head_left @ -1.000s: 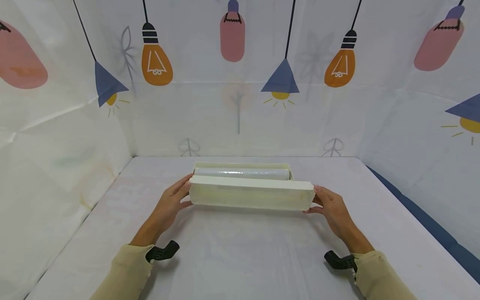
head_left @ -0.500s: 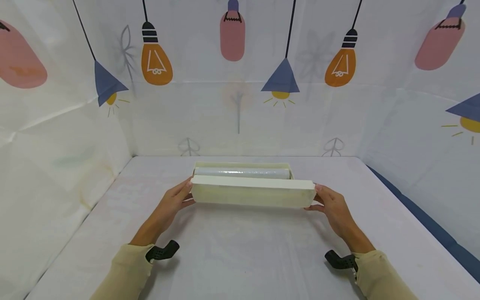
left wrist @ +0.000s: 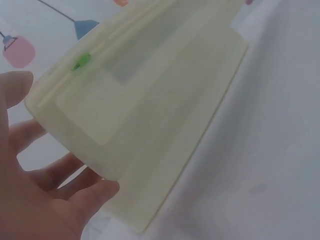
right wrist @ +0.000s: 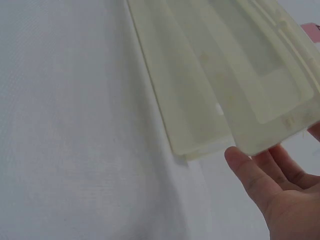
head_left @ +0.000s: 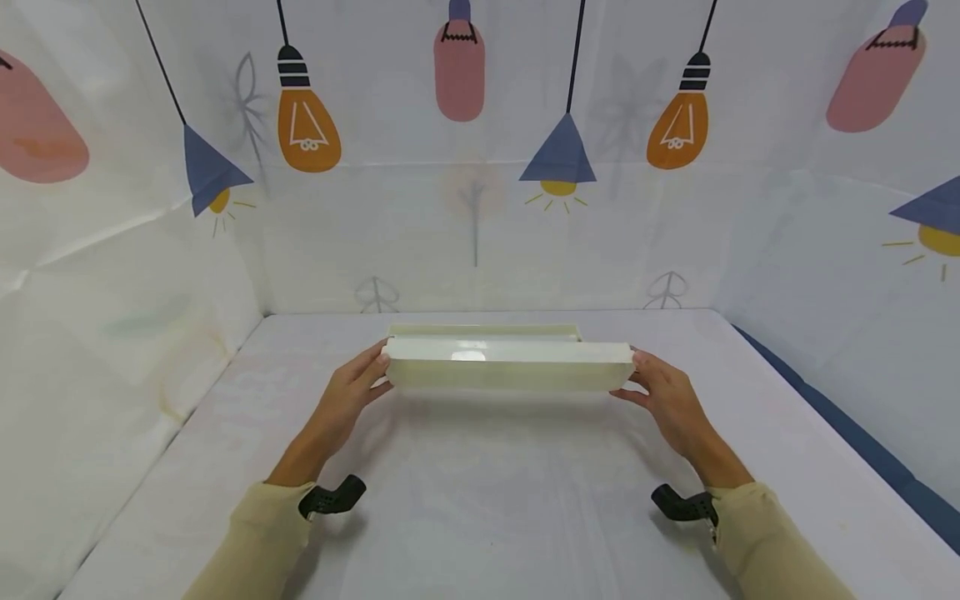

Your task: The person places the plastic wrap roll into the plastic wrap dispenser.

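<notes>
My left hand (head_left: pixel 348 396) and right hand (head_left: pixel 667 400) hold a long cream plastic lid (head_left: pixel 510 374) by its two ends. In the left wrist view, the thumb and fingers spread along the lid's end, near a small green piece (left wrist: pixel 82 61) on it. The right wrist view has my fingertips (right wrist: pixel 239 159) at a rounded corner of the lid. Behind and below the lid lies a matching long box (head_left: pixel 487 330) on the table. The lid overlaps most of the box in the head view and hides nearly all of the roll inside.
A white cloth covers the table (head_left: pixel 487 500). Behind it and at both sides hang white curtains (head_left: pixel 480 217) printed with lamps and bulbs. Blue fabric (head_left: pixel 840 425) runs along the right edge. Black wrist mounts (head_left: pixel 332 496) sit at both cuffs.
Both hands have raised the lid slightly and tipped it, so its top face shows more and its front face less. The shiny wrapped roll, visible earlier, is now mostly covered.
</notes>
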Demonstrator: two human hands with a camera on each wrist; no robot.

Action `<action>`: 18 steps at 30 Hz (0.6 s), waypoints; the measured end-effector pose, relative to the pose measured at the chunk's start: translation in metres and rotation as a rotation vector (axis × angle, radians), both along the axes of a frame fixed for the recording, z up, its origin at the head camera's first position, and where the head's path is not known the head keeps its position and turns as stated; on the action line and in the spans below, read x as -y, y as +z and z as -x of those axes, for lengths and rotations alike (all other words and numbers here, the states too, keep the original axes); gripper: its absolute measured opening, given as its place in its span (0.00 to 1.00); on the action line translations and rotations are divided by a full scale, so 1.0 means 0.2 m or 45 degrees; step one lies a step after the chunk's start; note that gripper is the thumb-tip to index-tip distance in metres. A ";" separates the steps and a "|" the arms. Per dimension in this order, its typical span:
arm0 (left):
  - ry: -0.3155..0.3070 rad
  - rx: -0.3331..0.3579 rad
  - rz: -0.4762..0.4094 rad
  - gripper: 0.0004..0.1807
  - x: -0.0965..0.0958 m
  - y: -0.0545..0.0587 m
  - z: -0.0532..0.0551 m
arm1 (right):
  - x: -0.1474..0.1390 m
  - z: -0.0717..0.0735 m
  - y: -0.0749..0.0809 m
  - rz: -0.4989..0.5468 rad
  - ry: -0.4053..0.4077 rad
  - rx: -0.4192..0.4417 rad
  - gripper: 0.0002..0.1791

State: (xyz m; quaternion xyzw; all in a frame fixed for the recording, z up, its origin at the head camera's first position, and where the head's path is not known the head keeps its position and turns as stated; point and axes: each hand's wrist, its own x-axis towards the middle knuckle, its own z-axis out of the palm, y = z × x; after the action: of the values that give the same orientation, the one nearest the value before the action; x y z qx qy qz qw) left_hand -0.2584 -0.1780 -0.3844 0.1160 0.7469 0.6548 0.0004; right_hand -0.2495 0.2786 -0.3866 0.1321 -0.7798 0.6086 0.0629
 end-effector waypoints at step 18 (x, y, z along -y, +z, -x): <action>0.039 0.024 0.095 0.39 0.04 0.12 0.07 | 0.06 0.10 0.08 0.004 -0.045 -0.124 0.34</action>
State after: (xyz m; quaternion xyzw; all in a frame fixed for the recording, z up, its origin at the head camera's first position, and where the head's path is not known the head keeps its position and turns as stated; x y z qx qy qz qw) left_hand -0.2719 -0.1867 -0.3608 0.0985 0.7724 0.6274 0.0017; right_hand -0.2688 0.2660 -0.3696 0.1477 -0.7771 0.6016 0.1117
